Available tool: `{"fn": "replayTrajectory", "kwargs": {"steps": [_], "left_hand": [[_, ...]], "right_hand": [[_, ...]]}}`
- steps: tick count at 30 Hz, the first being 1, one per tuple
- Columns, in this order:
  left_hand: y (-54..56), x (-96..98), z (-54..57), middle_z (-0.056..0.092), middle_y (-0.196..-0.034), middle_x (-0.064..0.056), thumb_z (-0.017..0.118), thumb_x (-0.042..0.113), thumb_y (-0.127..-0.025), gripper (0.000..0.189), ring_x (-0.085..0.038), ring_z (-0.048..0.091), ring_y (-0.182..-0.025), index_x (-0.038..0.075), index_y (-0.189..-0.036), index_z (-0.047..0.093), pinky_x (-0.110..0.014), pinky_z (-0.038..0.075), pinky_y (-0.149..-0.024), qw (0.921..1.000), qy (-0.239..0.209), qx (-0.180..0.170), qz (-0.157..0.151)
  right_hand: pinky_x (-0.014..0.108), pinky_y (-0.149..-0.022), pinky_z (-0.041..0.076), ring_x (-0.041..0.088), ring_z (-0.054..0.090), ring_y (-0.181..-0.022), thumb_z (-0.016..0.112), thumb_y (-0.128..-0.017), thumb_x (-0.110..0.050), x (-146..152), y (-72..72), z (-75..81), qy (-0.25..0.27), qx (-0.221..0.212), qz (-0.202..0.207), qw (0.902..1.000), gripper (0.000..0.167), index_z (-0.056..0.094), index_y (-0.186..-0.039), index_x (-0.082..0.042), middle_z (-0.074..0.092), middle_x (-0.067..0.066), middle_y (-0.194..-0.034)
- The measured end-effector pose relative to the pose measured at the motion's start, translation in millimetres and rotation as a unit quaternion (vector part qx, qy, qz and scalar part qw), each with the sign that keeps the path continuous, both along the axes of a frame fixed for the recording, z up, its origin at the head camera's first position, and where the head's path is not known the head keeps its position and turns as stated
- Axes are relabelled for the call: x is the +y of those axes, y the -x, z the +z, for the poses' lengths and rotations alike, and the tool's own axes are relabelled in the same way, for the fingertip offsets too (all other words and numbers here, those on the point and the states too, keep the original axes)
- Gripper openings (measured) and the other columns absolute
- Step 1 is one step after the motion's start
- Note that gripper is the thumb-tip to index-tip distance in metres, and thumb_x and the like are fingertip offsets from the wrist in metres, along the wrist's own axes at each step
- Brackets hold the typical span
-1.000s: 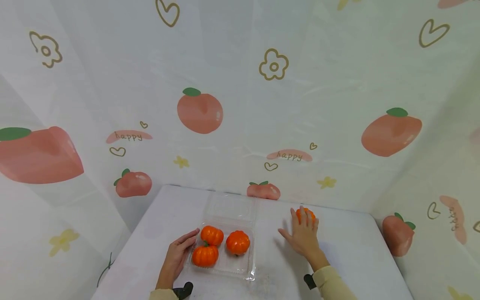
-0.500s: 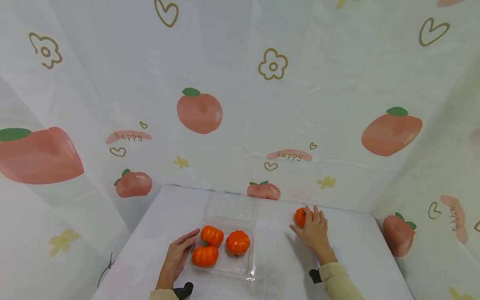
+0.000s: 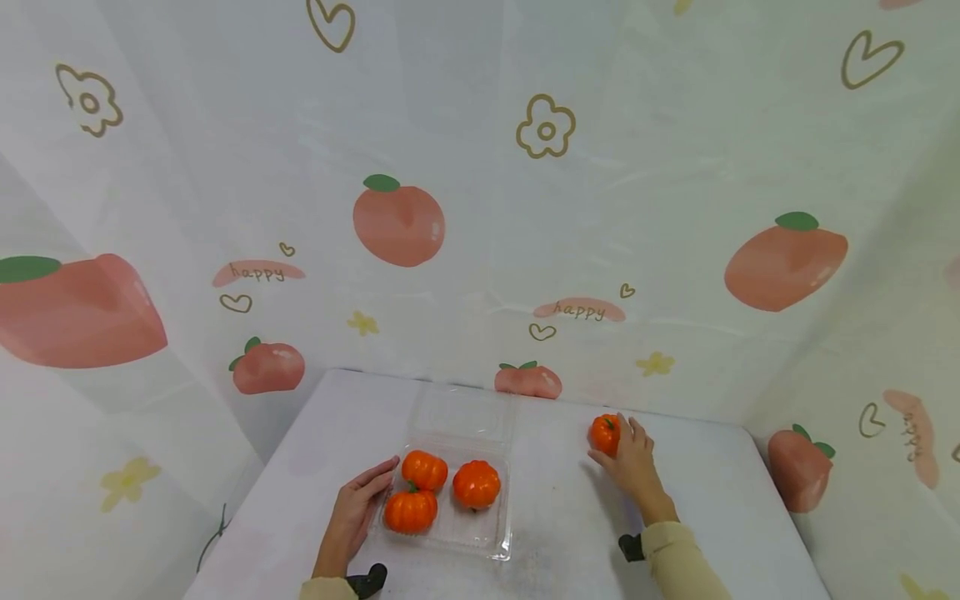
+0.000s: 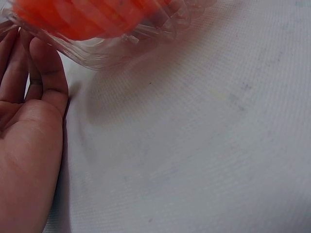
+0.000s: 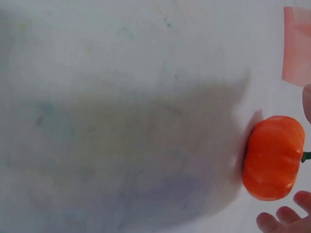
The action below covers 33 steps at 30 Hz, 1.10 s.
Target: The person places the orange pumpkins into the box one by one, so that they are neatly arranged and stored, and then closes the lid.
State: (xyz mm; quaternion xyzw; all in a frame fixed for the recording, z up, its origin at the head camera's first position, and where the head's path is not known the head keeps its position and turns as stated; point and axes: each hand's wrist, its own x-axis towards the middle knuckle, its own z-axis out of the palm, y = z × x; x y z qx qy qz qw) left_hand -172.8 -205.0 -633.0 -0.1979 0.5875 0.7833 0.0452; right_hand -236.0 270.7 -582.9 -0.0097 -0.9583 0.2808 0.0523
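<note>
A clear plastic clamshell box [image 3: 491, 531] lies with its lid [image 3: 461, 414] folded back. Inside are three small orange pumpkins: one at the upper left [image 3: 424, 471], one at the lower left [image 3: 410, 512] and one on the right [image 3: 476, 484]. My left hand [image 3: 354, 510] rests against the box's left side, fingers at its rim in the left wrist view. Farther right, a loose pumpkin [image 3: 602, 434] with a green stem sits on the table. My right hand [image 3: 637, 468] is spread beside it; in the right wrist view gaps show between the fingertips [image 5: 287, 215] and that pumpkin.
A white cloth covers the table [image 3: 555, 533]. Behind and at the sides hangs a pale curtain [image 3: 480, 325] printed with fruit, hearts and flowers. The loose pumpkin is near the table's back edge. A thin dark cord [image 3: 213, 537] shows at the left.
My right hand has shifted to the right and off the top of the loose pumpkin, leaving more of it uncovered. The left hand and the box have stayed put.
</note>
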Motion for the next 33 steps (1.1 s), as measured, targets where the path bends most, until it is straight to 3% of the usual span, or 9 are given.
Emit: {"fn": "replayTrajectory", "kwargs": {"steps": [6,19,26,33], "left_hand": [[-1.2,-0.2,-2.6,0.075,-0.122,0.009,0.08,0.022,-0.088,0.053,0.009,0.067,-0.103,0.004,-0.136,0.065,-0.013,0.056,-0.09,1.0,0.005,-0.006,0.002],[-2.5,1.4,-2.8,0.075,-0.123,0.008,0.078,0.02,-0.09,0.052,0.008,0.067,-0.104,0.002,-0.137,0.064,-0.013,0.056,-0.09,1.0,0.007,-0.005,-0.003],[0.0,-0.1,0.9,0.074,-0.125,0.007,0.078,0.022,-0.089,0.053,0.008,0.067,-0.104,0.004,-0.137,0.063,-0.013,0.055,-0.092,0.9999,0.011,-0.005,-0.004],[-0.6,0.6,0.8,0.075,-0.124,0.008,0.076,0.02,-0.092,0.051,0.008,0.067,-0.105,0.003,-0.138,0.063,-0.013,0.055,-0.091,1.0,0.01,0.0,-0.001]], "right_hand": [[0.072,-0.103,0.04,0.062,0.035,-0.126,0.08,-0.087,-0.025,-5,3.7,-2.6,0.026,0.029,-0.006,0.9992,0.084,0.034,-0.148,0.01,0.031,0.042,-0.146],[0.072,-0.111,0.035,0.058,0.023,-0.135,0.075,-0.092,-0.021,-1,10.0,-12.2,0.029,-0.062,-0.04,0.9969,0.077,0.031,-0.15,0.005,0.019,0.037,-0.153],[0.072,-0.109,0.036,0.062,0.033,-0.13,0.075,-0.091,-0.015,-3,12.8,-14.0,0.036,-0.029,-0.046,0.9979,0.073,0.035,-0.149,0.003,0.025,0.038,-0.15],[0.071,-0.114,0.035,0.06,0.037,-0.131,0.07,-0.094,-0.013,-2,13.5,-13.8,0.04,-0.045,-0.05,0.9969,0.069,0.035,-0.151,0.002,0.026,0.036,-0.152]]}}
